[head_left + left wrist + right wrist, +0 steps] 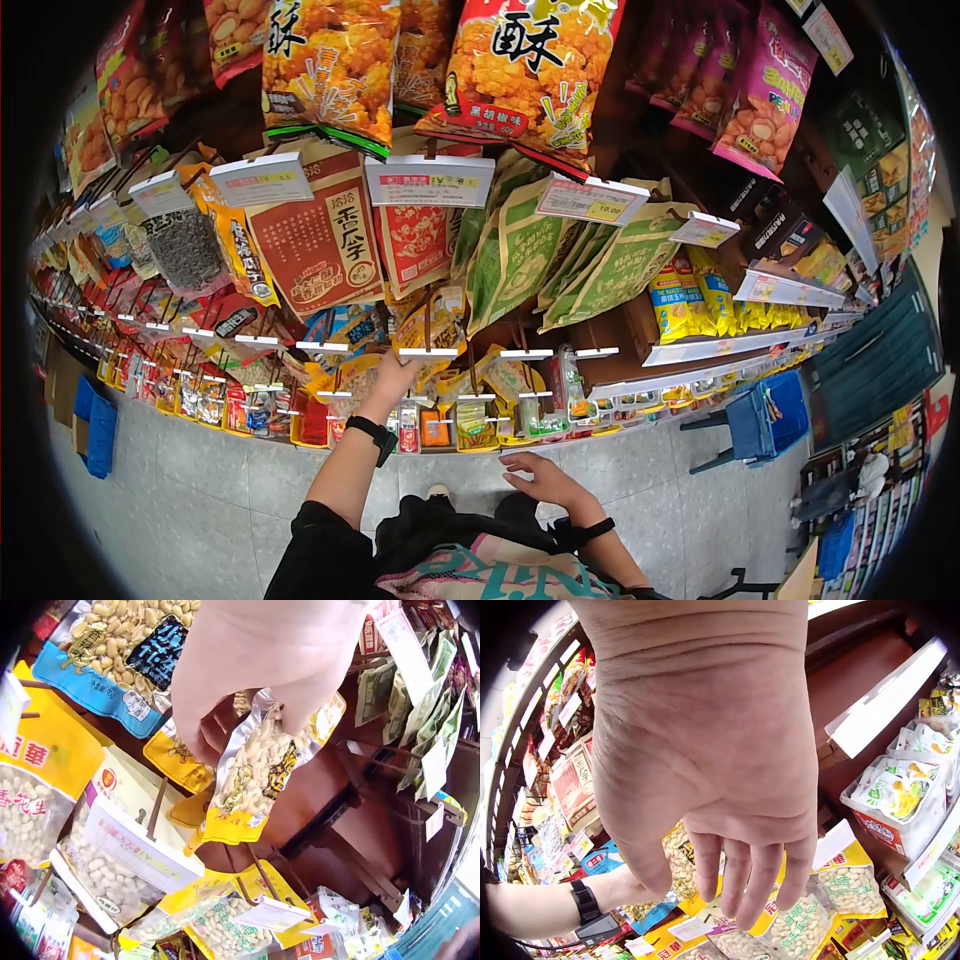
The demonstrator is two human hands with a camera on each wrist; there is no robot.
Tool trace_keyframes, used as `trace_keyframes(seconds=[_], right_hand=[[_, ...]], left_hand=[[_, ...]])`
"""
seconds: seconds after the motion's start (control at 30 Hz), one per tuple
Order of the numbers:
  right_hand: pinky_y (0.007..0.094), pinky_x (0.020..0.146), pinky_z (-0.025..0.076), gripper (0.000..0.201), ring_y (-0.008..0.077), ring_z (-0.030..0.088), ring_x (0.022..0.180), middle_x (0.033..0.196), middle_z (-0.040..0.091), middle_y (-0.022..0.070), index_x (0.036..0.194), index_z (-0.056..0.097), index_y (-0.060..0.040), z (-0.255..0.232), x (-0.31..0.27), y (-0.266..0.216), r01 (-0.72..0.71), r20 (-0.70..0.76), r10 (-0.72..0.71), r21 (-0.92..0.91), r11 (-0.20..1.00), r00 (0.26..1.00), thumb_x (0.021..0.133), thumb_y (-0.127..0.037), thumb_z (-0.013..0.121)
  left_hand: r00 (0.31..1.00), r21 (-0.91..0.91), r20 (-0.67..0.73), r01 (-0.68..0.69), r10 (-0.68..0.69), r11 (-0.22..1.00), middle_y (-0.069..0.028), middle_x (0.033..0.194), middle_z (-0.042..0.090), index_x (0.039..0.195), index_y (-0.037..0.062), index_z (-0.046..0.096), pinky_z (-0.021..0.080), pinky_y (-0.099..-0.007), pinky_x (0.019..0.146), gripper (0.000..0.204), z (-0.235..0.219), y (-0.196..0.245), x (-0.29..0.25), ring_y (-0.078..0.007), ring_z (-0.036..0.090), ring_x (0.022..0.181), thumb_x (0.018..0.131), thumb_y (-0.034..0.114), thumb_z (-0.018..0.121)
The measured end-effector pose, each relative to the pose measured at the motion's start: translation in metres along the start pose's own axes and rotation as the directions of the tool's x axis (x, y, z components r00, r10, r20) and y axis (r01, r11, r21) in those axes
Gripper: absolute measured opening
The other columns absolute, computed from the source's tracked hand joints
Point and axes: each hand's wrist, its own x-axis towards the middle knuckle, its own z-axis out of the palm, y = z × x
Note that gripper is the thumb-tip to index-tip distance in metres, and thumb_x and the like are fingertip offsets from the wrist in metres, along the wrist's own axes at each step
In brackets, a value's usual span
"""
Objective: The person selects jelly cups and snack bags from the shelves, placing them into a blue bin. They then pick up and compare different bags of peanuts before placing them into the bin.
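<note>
My left hand reaches in among the hooks of a store shelf. In the left wrist view, the thumb and curled fingers of this hand pinch the upper part of a peanut bag, clear with a yellow bottom edge. Behind it hangs another yellow-edged bag, and a blue-edged peanut bag is beside the hand. My right hand is held low in front of my body, away from the shelf, with nothing in it. Its fingers hang loosely, slightly bent, in the right wrist view.
Metal hooks with price tags stick out around the left hand. Brown sunflower seed bags and green paper bags hang above. More peanut bags hang below. A blue bin stands on the floor at right.
</note>
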Motion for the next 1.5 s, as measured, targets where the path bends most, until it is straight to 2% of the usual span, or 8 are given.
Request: trace_keyframes(seconds=[0.23,0.3,0.6,0.67,1.07,1.33,1.43,1.5], right_hand=[[0.0339,0.089,0.049,0.037,0.0233,0.064,0.102,0.117,0.062,0.0148,0.121,0.057,-0.0007,-0.003,0.000,-0.006,0.010,-0.013,-0.010,0.020,1.000,1.000,0.089,-0.018,0.064],[0.0341,0.089,0.049,0.036,0.0233,0.064,0.102,0.117,0.062,0.0151,0.121,0.057,-0.0004,-0.004,0.001,-0.004,0.004,-0.015,-0.003,0.016,1.000,1.000,0.090,-0.018,0.064],[0.0339,0.092,0.047,0.042,0.0224,0.059,0.108,0.118,0.059,0.0151,0.129,0.048,-0.0004,-0.009,0.024,-0.003,0.059,-0.255,-0.023,0.135,0.989,0.967,0.097,-0.027,0.055],[0.0328,0.094,0.045,0.045,0.0204,0.056,0.111,0.120,0.057,0.0149,0.132,0.044,-0.0017,-0.015,0.027,-0.029,0.026,-0.287,0.094,0.387,0.922,0.953,0.099,-0.031,0.051],[0.0303,0.087,0.047,0.053,0.0150,0.057,0.100,0.113,0.061,0.0112,0.129,0.044,0.0031,-0.002,0.051,-0.037,0.070,-0.014,-0.070,0.372,0.926,0.997,0.089,-0.023,0.067],[0.0282,0.084,0.049,0.055,0.0133,0.059,0.097,0.107,0.063,0.0108,0.121,0.051,0.0043,-0.009,0.035,-0.034,-0.110,-0.010,0.119,0.309,0.945,0.993,0.082,-0.025,0.076],[0.0257,0.070,0.051,0.056,0.0111,0.061,0.085,0.103,0.064,0.0097,0.120,0.050,0.0069,-0.017,0.023,-0.030,-0.163,-0.052,0.183,0.268,0.950,0.982,0.081,-0.024,0.076],[0.0239,0.062,0.050,0.056,0.0097,0.061,0.076,0.099,0.065,0.0093,0.120,0.049,0.0078,-0.021,0.013,-0.019,0.000,-0.238,0.054,0.220,0.975,0.970,0.081,-0.023,0.076]], left_hand=[[0.995,0.018,0.084,0.043,-0.044,0.999,-0.0089,0.094,0.068,0.104,-0.0060,0.063,0.048,-0.0310,0.074,0.042,0.000,0.107,-0.058,-0.0139,0.060,0.082,0.084,0.031,0.071],[0.993,-0.001,0.107,0.052,-0.051,0.999,-0.0094,0.104,0.065,0.113,-0.0043,0.058,0.046,-0.0318,0.083,0.045,-0.001,0.111,-0.065,-0.0165,0.059,0.092,0.086,0.030,0.069],[0.995,-0.270,0.090,0.074,-0.051,0.960,-0.0093,0.119,0.060,0.128,-0.0019,0.048,0.045,-0.0314,0.093,0.053,-0.001,0.110,-0.091,-0.0168,0.057,0.106,0.087,0.023,0.070],[0.974,-0.275,0.187,0.175,-0.126,0.945,-0.0091,0.118,0.061,0.126,-0.0016,0.052,0.047,-0.0313,0.090,0.050,-0.004,0.114,-0.098,-0.0159,0.058,0.104,0.086,0.023,0.070],[0.923,-0.341,0.338,0.300,-0.181,0.891,-0.0082,0.119,0.061,0.127,0.0013,0.052,0.046,-0.0314,0.093,0.053,-0.005,0.102,-0.144,-0.0156,0.058,0.107,0.084,0.023,0.073],[0.812,0.017,0.483,0.365,-0.328,0.931,-0.0151,0.127,0.055,0.131,-0.0034,0.046,0.043,-0.0328,0.096,0.068,-0.002,0.100,-0.143,-0.0208,0.053,0.116,0.091,0.050,0.057],[0.893,-0.106,0.335,0.354,-0.302,0.929,-0.0156,0.132,0.050,0.135,-0.0058,0.041,0.041,-0.0331,0.098,0.070,0.001,0.091,-0.120,-0.0205,0.048,0.122,0.094,0.050,0.052],[0.941,-0.113,0.272,0.239,-0.201,0.964,-0.0165,0.127,0.052,0.135,-0.0073,0.037,0.043,-0.0317,0.094,0.065,-0.002,0.064,-0.096,-0.0231,0.052,0.115,0.096,0.042,0.053]])
